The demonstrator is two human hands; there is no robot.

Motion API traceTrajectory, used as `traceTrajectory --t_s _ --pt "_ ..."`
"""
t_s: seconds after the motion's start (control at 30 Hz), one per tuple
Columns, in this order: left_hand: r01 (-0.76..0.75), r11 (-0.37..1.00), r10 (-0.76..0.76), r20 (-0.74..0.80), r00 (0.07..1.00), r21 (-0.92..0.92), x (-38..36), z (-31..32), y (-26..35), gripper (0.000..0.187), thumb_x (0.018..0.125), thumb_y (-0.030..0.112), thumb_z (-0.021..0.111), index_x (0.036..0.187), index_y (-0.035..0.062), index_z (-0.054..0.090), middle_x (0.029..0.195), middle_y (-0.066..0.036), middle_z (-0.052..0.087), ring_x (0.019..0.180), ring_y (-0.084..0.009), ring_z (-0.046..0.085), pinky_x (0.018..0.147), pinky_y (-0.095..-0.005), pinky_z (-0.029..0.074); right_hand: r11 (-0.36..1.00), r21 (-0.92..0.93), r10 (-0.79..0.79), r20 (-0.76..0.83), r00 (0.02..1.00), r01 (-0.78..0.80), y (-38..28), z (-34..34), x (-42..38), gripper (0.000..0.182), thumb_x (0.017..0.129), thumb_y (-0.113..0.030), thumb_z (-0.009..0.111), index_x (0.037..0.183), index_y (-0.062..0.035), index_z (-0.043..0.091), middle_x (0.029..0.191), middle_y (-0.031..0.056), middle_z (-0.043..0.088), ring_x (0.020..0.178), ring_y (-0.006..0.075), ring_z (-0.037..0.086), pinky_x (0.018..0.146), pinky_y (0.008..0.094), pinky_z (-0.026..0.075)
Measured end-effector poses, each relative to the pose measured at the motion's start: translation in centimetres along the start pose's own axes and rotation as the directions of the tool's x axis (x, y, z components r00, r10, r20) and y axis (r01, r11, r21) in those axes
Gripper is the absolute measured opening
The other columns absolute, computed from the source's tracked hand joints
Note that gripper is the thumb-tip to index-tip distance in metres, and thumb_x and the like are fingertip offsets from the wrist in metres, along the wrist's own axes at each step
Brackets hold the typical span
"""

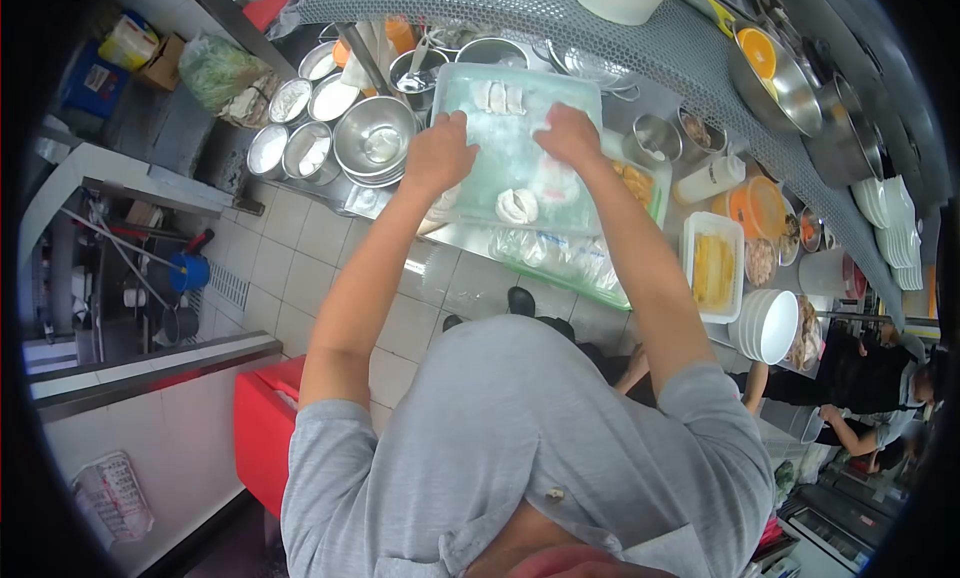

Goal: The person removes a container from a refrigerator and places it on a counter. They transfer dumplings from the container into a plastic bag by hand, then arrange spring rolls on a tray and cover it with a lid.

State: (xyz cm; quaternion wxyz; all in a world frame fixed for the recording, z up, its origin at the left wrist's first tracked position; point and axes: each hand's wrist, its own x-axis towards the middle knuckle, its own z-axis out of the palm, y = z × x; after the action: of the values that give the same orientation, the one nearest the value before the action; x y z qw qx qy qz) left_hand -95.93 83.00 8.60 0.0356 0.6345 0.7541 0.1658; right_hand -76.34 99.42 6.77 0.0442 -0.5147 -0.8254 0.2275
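Note:
A pale translucent tray (487, 168), dusted with white powder, lies in front of me. Near its far edge is a row of white dough pieces (500, 99), and a round white piece (517, 206) sits at its near edge. My left hand (440, 155) rests at the tray's left side, fingers curled over the edge area; whether it grips the tray is unclear. Over the right part of the tray is my right hand (569, 136), its fingers bent and pointing inward, with what they touch too small to make out. Another whitish patch (555, 181) shows below it.
Metal bowls (376, 138) stand at the left of the counter. On the right are a tub of yellow food (714, 263), a white bottle (710, 179) and stacked white bowls (765, 325). A mesh shelf (520, 8) hangs above. Other people (870, 378) stand far right.

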Motion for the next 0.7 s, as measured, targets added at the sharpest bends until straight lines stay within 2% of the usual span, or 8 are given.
traceTrajectory --t_s 0.07,0.17,0.27,0.37,0.5,0.57,0.6,0.7 --pt "0.023 0.999 -0.024 -0.016 1.000 -0.036 1.0 0.6 -0.8 0.043 0.088 0.027 0.075 0.114 0.0008 0.054 0.107 -0.024 0.064 0.095 -0.0423 0.070 0.081 -0.0493 0.057 0.997 -0.079 -0.008 0.111 0.994 0.017 0.2 -0.5 -1.2 0.064 0.075 -0.038 0.078 0.128 -0.0058 0.063 0.134 0.0175 0.061 0.121 0.0403 0.060 0.100 0.0460 0.051" --pt "-0.002 0.993 -0.011 -0.109 0.994 -0.117 3.7 2.6 -2.1 0.049 0.089 0.028 0.074 0.120 -0.0027 0.052 0.110 -0.026 0.064 0.100 -0.0449 0.067 0.087 -0.0514 0.055 0.965 -0.008 -0.252 -0.315 0.915 0.263 -0.3 0.7 -0.4 0.064 0.072 -0.035 0.081 0.126 -0.0061 0.063 0.132 0.0177 0.061 0.122 0.0377 0.059 0.101 0.0448 0.051" --pt "-0.022 0.983 -0.006 -0.150 0.989 -0.183 8.0 4.9 -3.2 0.063 0.089 0.033 0.072 0.130 -0.0078 0.049 0.114 -0.029 0.065 0.104 -0.0451 0.066 0.091 -0.0527 0.053 0.939 -0.014 -0.331 -0.301 0.894 0.343 -2.2 1.4 2.2 0.067 0.068 -0.031 0.084 0.126 -0.0070 0.062 0.129 0.0178 0.061 0.122 0.0362 0.058 0.101 0.0443 0.051" --pt "0.148 0.942 -0.170 -0.046 0.984 -0.301 10.7 6.6 -3.7 0.072 0.089 0.039 0.071 0.135 -0.0121 0.048 0.117 -0.032 0.066 0.106 -0.0439 0.067 0.092 -0.0527 0.052 0.962 0.088 -0.248 -0.109 0.963 0.257 -2.9 1.5 4.2 0.071 0.064 -0.027 0.087 0.128 -0.0085 0.061 0.126 0.0184 0.061 0.120 0.0363 0.059 0.100 0.0447 0.052" --pt "0.319 0.793 -0.302 0.120 0.946 -0.519 12.0 7.9 -4.3 0.071 0.088 0.055 0.073 0.121 -0.0070 0.059 0.089 -0.013 0.069 0.077 -0.0231 0.069 0.063 -0.0375 0.055 0.905 0.109 -0.390 -0.171 0.905 0.410 -2.0 2.0 4.5 0.068 0.065 -0.019 0.085 0.127 -0.0095 0.057 0.120 0.0176 0.063 0.108 0.0347 0.065 0.091 0.0438 0.055" --pt "0.400 0.666 -0.273 0.294 0.916 -0.630 11.2 5.5 -3.1 0.070 0.090 0.058 0.070 0.115 -0.0061 0.061 0.085 -0.010 0.067 0.072 -0.0169 0.067 0.053 -0.0326 0.053 0.876 0.323 -0.343 -0.107 0.933 0.359 -2.3 0.5 3.3 0.069 0.065 -0.016 0.083 0.128 -0.0079 0.055 0.112 0.0159 0.065 0.096 0.0306 0.068 0.082 0.0402 0.056" --pt "0.390 0.616 -0.276 0.276 0.921 -0.684 10.3 4.3 -2.0 0.068 0.091 0.058 0.069 0.114 -0.0055 0.061 0.084 -0.010 0.067 0.070 -0.0159 0.067 0.051 -0.0311 0.052 0.848 0.422 -0.326 -0.065 0.943 0.322 -2.5 -0.2 2.3 0.070 0.065 -0.014 0.083 0.128 -0.0070 0.053 0.109 0.0150 0.066 0.091 0.0285 0.069 0.078 0.0383 0.056" --pt "0.321 0.477 -0.282 0.203 0.938 -0.818 7.9 1.2 1.1 0.065 0.094 0.055 0.066 0.111 -0.0077 0.061 0.082 -0.011 0.067 0.063 -0.0153 0.067 0.046 -0.0286 0.050 0.624 0.634 -0.377 -0.269 0.887 0.457 -2.5 -0.9 -0.4 0.066 0.075 -0.017 0.082 0.131 -0.0026 0.049 0.094 0.0126 0.067 0.079 0.0216 0.068 0.069 0.0333 0.054"
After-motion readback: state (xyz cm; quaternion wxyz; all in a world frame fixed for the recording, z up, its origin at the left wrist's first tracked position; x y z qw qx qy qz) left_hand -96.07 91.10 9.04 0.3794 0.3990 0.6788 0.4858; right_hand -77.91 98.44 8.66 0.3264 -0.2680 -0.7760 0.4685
